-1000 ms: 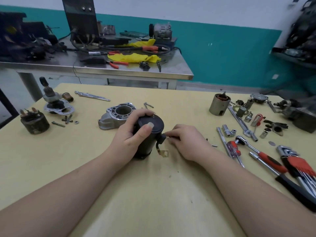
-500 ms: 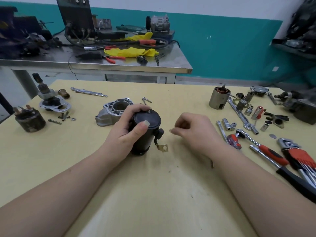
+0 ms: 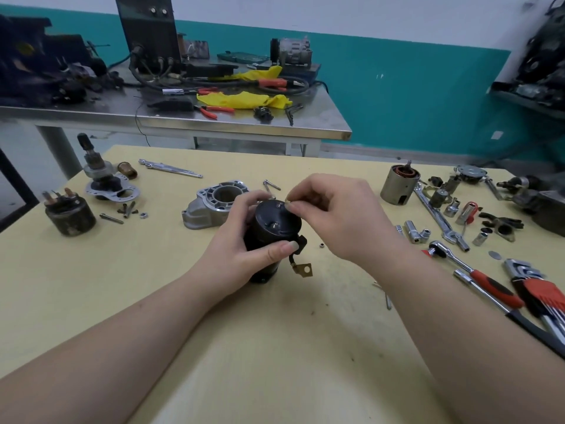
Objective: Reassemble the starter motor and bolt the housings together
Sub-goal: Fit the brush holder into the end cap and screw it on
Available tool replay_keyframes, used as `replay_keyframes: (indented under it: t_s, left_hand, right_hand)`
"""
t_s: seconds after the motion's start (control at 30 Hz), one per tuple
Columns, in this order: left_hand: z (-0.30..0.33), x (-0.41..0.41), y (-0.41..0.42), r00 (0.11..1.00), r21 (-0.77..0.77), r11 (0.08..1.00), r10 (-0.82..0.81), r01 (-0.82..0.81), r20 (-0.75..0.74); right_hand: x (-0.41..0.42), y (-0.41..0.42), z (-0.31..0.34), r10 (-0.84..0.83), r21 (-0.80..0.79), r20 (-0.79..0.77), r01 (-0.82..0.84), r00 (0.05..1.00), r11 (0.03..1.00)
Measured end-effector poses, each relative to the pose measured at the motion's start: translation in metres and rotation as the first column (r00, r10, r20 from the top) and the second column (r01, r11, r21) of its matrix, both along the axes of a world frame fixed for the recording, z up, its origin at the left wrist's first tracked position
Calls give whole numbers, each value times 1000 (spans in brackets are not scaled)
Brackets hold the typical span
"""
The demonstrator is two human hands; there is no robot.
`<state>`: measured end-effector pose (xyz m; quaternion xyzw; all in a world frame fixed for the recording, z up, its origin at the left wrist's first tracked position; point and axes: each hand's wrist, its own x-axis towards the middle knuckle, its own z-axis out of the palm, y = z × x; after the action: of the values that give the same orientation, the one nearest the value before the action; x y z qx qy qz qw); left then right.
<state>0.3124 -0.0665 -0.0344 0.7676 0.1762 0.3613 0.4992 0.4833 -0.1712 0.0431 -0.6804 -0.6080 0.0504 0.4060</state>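
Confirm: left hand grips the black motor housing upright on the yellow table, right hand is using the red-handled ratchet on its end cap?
Not quite. In the head view the left hand does grip the black motor housing upright on the yellow table, but the red-handled ratchet lies untouched on the table to the right. The right hand is bare, its fingertips pinching something small at the end cap's rim.

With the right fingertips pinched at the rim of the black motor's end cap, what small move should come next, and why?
Probably lower the pinched piece into the cap and start turning it. The left hand grips the black motor upright; the right hand pinches something too small to identify at the cap's far edge.
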Motion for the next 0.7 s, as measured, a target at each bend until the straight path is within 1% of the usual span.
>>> replay_keyframes:
  t_s: [0.07, 0.13, 0.17, 0.23, 0.4, 0.63, 0.7]
  left_hand:
    - [1, -1, 1, 1000, 13, 1000, 16, -16, -16]
    - [2, -2, 1, 999, 9, 1000, 26, -26, -20]
    - [1, -2, 2, 1000, 1, 1000, 26, -26, -15]
    - [0, -2, 3, 1000, -9, 1000, 23, -23, -9]
    - [-2, -2, 5, 1000, -3, 1000, 14, -14, -9]
    - [-2, -1, 6, 1000, -5, 1000, 10, -10, -22]
    - [-1, -2, 5, 1000, -8, 1000, 8, -8, -19]
  right_hand:
    - [0, 11, 10, 27, -68, 146, -17, 989, 998]
    - [0, 20, 16, 60, -132, 243, -28, 968, 991]
    - [1, 23, 18, 69, -154, 252, -30, 965, 988]
    - [4, 26, 20, 93, -179, 221, -53, 971, 982]
    - [8, 28, 18, 128, -159, 162, -102, 979, 982]
    - [9, 30, 20, 176, -200, 258, -126, 950, 972]
    - [10, 27, 16, 181, -164, 271, -139, 945, 977]
